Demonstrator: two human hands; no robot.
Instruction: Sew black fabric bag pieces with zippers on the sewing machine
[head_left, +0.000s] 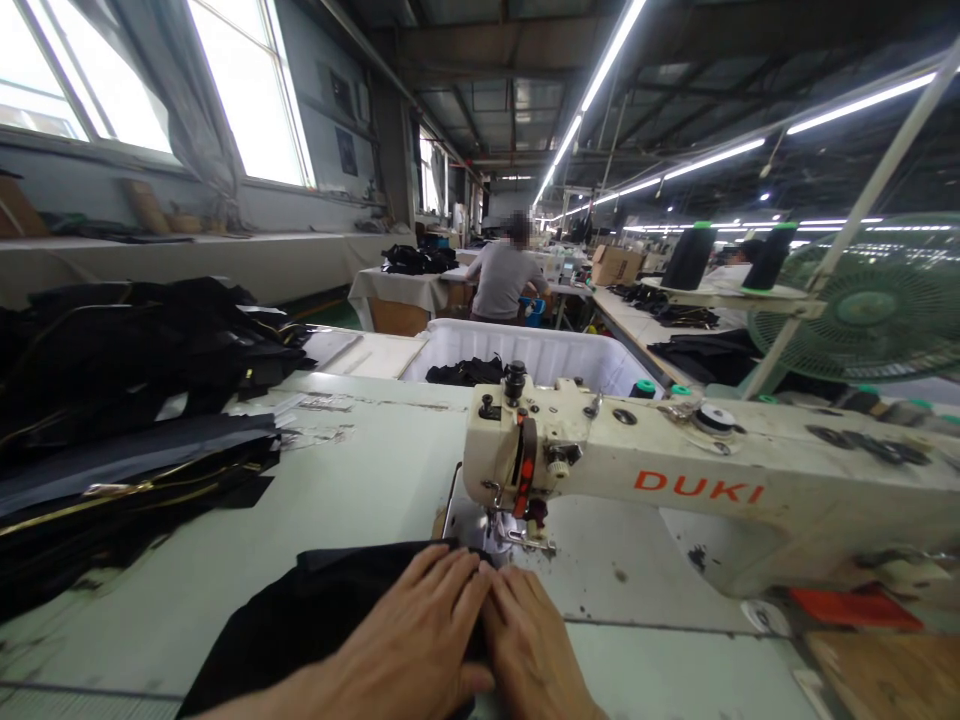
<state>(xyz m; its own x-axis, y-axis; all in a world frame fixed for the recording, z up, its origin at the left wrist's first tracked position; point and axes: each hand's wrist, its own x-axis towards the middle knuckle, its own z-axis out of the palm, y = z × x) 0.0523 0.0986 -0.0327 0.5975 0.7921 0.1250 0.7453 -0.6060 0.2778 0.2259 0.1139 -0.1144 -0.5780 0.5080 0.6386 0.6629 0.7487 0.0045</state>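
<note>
A piece of black fabric [300, 620] lies on the pale green table of a white sewing machine [675, 480]. Its far edge reaches the presser foot and needle area [510, 530]. On top of the cloth rests my left hand [420, 630], fingers stretched forward and thumb apart. Beside it my right hand [532, 640] lies with its fingers extended, the fingertips of both hands meeting just in front of the presser foot. Whether either hand pinches any cloth underneath cannot be seen.
Black pieces with gold zippers [135, 490] are piled on the left. Behind the machine stands a white plastic bin [570, 350] holding black cloth. Thread cones [686, 260] and a green fan [862, 300] are at right. A person in grey [502, 280] sits farther back.
</note>
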